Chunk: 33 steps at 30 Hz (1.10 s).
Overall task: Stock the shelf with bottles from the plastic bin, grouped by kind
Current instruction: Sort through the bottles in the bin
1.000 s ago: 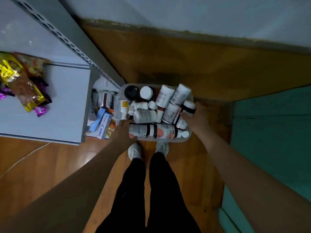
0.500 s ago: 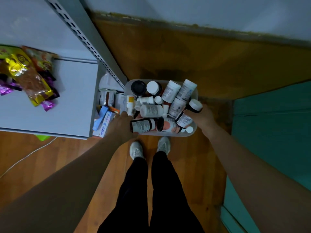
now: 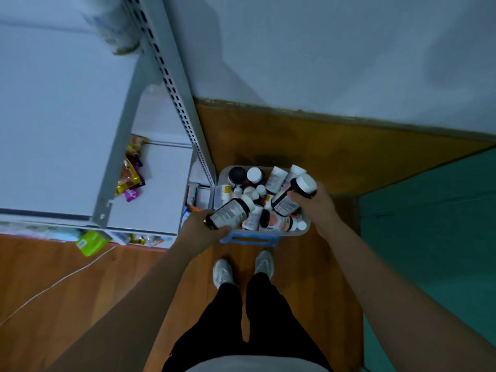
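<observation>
Shelf: grey metal shelving unit [image 3: 80,146] stood left of the bin.
Bin: clear plastic bin [image 3: 303,232] of bottles sat on the floor.
Left hand [image 3: 198,232]: fingers now gripped a dark white-capped bottle [image 3: 230,214], lifted since before.
Right hand [image 3: 319,208]: fingers held another dark white-capped bottle [image 3: 292,196], raised above the bin.

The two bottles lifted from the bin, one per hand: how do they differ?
The left hand's bottle lies nearly flat, gripped round its base; the right hand's bottle tilts cap-up, gripped at mid-body. The left hand is nearer the shelf than the right hand. Both are dark, white-capped, white-labelled.
</observation>
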{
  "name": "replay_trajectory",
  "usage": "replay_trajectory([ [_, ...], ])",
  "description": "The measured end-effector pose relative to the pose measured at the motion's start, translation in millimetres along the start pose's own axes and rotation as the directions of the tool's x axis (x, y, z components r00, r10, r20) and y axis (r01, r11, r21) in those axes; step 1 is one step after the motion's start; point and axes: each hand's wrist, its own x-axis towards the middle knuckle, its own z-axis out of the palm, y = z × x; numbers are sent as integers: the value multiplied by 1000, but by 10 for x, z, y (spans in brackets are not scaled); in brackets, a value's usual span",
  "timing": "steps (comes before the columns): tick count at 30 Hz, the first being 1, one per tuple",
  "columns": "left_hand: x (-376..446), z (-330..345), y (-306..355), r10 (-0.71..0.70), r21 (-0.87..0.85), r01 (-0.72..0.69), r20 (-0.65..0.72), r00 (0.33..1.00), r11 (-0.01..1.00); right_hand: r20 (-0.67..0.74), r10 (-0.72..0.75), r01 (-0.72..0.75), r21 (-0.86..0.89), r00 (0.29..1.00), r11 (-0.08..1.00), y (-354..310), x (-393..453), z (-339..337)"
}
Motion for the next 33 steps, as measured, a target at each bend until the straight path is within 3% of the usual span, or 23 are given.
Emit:
replay_trajectory([
  [6,-639,-323,534,91,-329,-93,-24,996,940,-19,-119,120,123,993,985,-672,-595,52],
  [12,-1299,-658,1170,239,-623,-285,-160,958,729,23,-329,313,255,944,915,-1549,-1109,-41],
  [17,-1809,-1023,1549,279,-658,-464,-372,885,594,144,-504,421,385,851,821,-2315,-1605,13],
  [20,-2089,-1125,1595,268,-620,-522,-460,847,586,241,-552,394,485,798,781,-2586,-1845,157],
  [28,-2609,-1222,1247,40,-675,-545,-610,792,498,540,-513,201,532,667,823,-2663,-2404,790],
  [33,-2970,-1438,931,-32,-685,-615,-678,735,390,629,-502,205,485,593,850,-2723,-2738,1203],
])
